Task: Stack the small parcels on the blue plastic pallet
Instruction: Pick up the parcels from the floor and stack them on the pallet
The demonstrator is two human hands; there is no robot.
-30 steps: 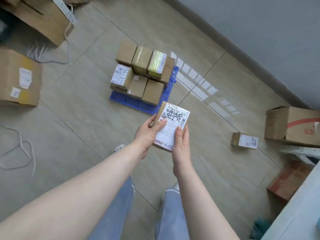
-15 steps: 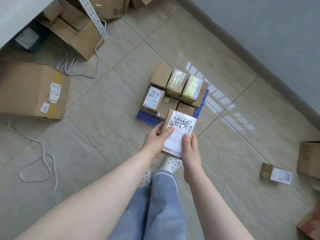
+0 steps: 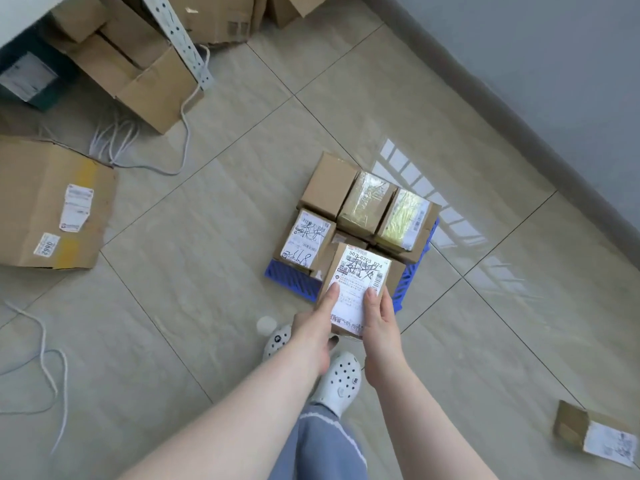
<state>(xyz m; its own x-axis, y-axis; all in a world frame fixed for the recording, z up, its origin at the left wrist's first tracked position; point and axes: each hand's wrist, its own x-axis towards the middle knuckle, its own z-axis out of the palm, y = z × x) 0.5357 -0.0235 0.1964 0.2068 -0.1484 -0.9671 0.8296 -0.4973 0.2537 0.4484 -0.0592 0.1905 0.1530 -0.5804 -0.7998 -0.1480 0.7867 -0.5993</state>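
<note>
Closer to the pallet (image 3: 292, 279) now — both hands (image 3: 313, 327) grip the parcel (image 3: 356, 285).

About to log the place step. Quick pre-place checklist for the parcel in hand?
1. Grip: left hand and right hand both hold the labelled parcel: ok.
2. Parcel over blue pallet: ok.
3. Free spot on the stack: near-right spot hidden behind the held parcel: cannot tell.
4. Stacked parcels sit square: ok.
5. All parcels collected: one loose parcel remains on the floor: not ok.
</note>
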